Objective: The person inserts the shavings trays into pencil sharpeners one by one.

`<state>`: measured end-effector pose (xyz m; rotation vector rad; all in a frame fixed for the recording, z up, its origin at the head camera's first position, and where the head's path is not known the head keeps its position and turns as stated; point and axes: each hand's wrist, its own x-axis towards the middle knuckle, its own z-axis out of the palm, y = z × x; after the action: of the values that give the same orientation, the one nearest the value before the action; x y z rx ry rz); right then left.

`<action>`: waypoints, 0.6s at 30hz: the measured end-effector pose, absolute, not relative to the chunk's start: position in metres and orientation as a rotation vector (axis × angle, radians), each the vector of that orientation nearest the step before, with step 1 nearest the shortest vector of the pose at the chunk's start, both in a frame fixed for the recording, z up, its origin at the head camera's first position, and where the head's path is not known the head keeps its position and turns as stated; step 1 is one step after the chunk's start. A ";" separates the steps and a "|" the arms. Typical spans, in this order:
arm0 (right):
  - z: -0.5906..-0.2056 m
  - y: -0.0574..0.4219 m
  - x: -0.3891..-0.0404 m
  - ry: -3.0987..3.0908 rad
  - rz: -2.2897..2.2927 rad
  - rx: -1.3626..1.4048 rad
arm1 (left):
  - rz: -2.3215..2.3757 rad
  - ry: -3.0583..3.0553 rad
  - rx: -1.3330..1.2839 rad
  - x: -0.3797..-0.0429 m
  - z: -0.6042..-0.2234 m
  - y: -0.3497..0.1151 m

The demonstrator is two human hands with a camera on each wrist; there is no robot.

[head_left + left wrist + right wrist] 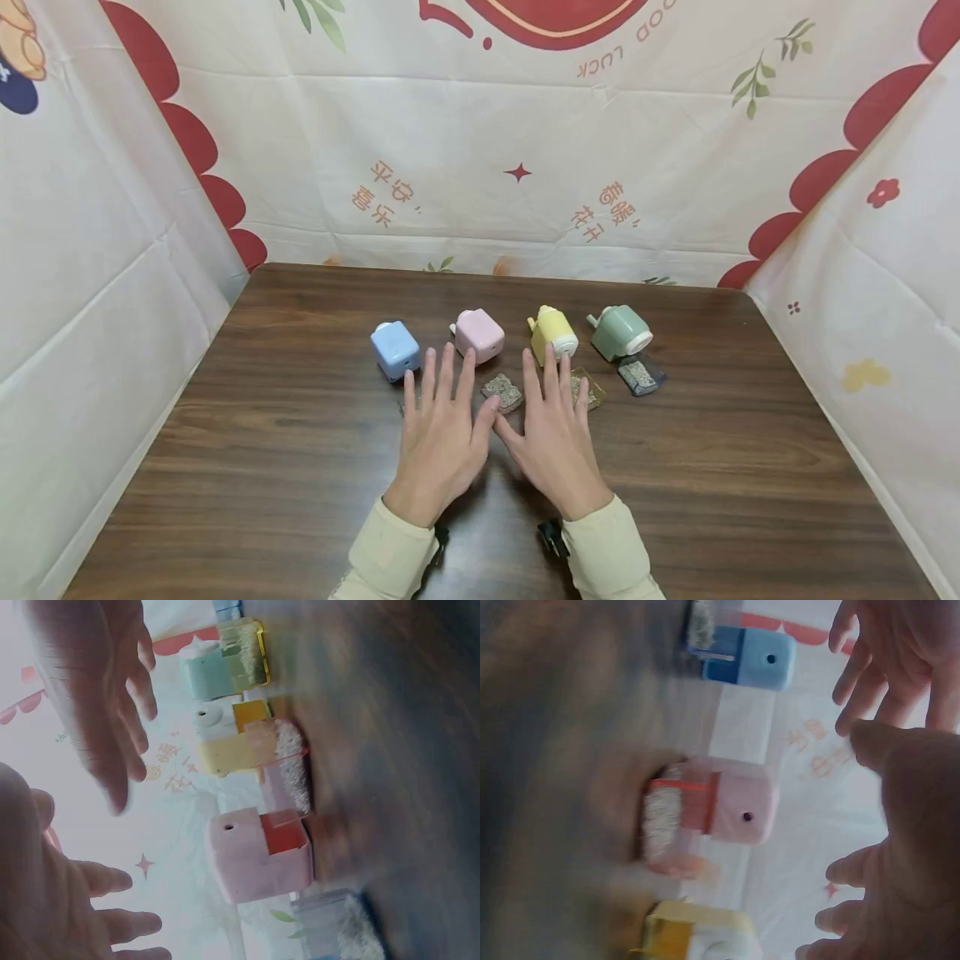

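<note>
My left hand (pixel 441 446) and right hand (pixel 557 446) are spread flat, palms down, over the near side of a row of hand-crank pencil sharpeners. Their thumb tips meet or nearly meet; neither hand holds anything. From left to right stand a blue sharpener (pixel 395 348), a pink sharpener (pixel 480 333), a yellow sharpener (pixel 551 330) and a green sharpener (pixel 619 332). Before them lie clear shavings drawers filled with grey shavings, such as the pink sharpener's drawer (pixel 662 817) and the green one's drawer (pixel 642 376). My fingers partly hide the blue and yellow sharpeners' drawers.
The sharpeners stand on a dark wooden table (pixel 300 483) with rounded far corners. White printed cloth (pixel 465 125) hangs behind it and along both sides.
</note>
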<state>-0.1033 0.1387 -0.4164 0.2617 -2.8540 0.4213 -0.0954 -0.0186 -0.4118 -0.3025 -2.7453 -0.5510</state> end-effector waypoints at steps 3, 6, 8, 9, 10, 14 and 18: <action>-0.407 0.134 -0.109 -2.801 0.372 0.334 | -0.599 -2.706 -0.299 -0.096 -0.406 -0.024; -0.395 0.126 -0.115 -2.770 0.358 0.416 | -0.657 -2.651 -0.277 -0.097 -0.400 -0.033; -0.388 0.120 -0.118 -2.768 0.382 0.463 | -0.681 -2.614 -0.254 -0.097 -0.396 -0.039; -0.385 0.117 -0.119 -2.759 0.395 0.489 | -0.696 -2.597 -0.243 -0.097 -0.395 -0.042; -0.382 0.113 -0.120 -2.756 0.409 0.513 | -0.708 -2.582 -0.228 -0.097 -0.393 -0.045; -0.376 0.097 -0.124 -2.727 0.447 0.623 | -0.737 -2.542 -0.181 -0.096 -0.388 -0.056; -0.377 0.081 -0.129 -2.701 0.433 0.721 | -0.768 -2.507 -0.131 -0.095 -0.385 -0.066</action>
<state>-0.1292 0.0813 -0.3773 0.7215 -2.7013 0.4332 -0.0954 -0.0661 -0.3846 -0.1313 -2.5070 -0.7676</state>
